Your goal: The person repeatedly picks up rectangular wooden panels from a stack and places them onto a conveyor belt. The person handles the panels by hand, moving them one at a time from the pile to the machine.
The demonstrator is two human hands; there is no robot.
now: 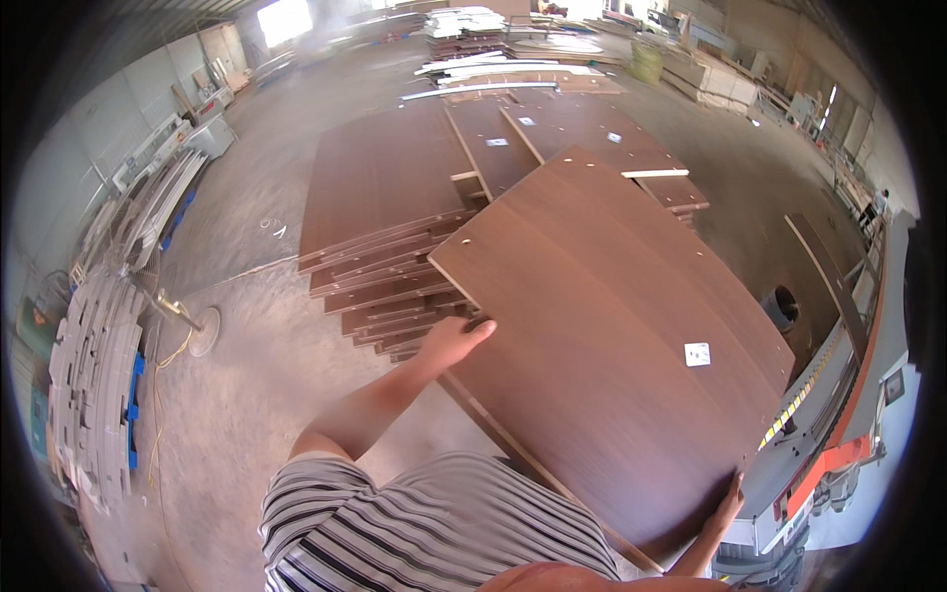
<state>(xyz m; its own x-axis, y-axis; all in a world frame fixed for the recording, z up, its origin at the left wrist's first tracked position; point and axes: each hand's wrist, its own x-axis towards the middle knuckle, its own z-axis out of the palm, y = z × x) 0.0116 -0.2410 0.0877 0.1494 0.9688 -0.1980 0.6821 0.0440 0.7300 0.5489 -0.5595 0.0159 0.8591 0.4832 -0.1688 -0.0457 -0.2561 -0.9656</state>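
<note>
A large brown wood-grain panel (pixel 602 326) lies at a slant in front of me, with small holes along its edges and a white label (pixel 697 354) stuck on its face. My left hand (pixel 456 342) grips its left edge, thumb on top and the other fingers hidden beneath. At the panel's near right corner, my right hand (pixel 728 503) is closed on the edge, its fingers only partly seen. Beyond and to the left, the far part of the panel overlaps a stack of similar brown panels (pixel 380 183).
At right stands a grey and orange machine (pixel 809 483) with a yellow marked strip. A dark bucket-like container (pixel 781 308) sits near it. Pale stacked boards (pixel 94 385) line the left side, near a round-based stand (pixel 204 331). More piled boards (pixel 469 30) are at the back.
</note>
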